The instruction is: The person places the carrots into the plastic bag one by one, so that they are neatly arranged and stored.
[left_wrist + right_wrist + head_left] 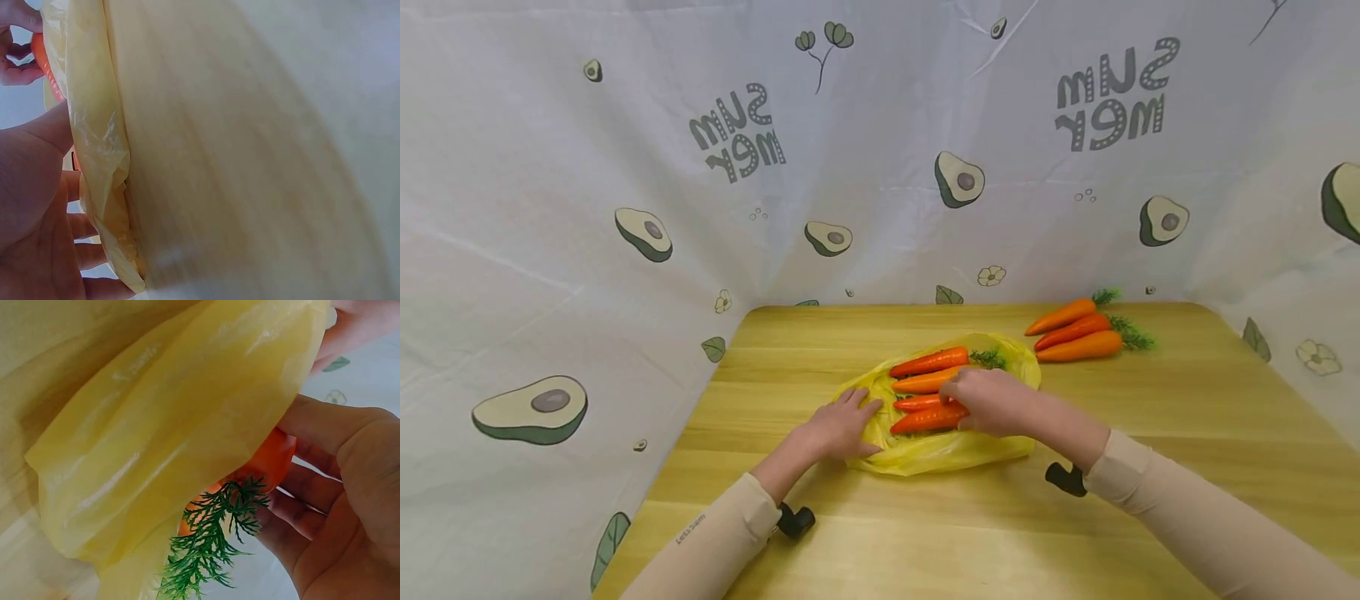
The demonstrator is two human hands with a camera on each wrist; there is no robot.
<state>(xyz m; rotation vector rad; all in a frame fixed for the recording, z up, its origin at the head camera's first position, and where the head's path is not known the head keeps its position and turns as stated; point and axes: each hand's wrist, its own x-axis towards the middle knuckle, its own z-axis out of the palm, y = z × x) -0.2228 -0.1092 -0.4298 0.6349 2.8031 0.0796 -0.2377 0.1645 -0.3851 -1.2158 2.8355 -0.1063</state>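
A yellow plastic bag (940, 460) lies spread on the table with several orange carrots on it, their tips to the left and green tops to the right. My right hand (996, 403) grips the thick end of the nearest carrot (925, 419). In the right wrist view, thumb and fingers sit around an orange carrot end (279, 456), with feathery green leaves (215, 531) beside it. The left hand (837, 427) rests on the bag's left edge, fingers spread. Seen from the left wrist, those fingers lie behind the crumpled bag edge (97, 125).
Three more carrots (1078, 346) with green tops lie at the back right of the wooden table (917, 533). A white curtain (880, 150) printed with avocados surrounds the table's back and sides. Each wrist carries a small black camera.
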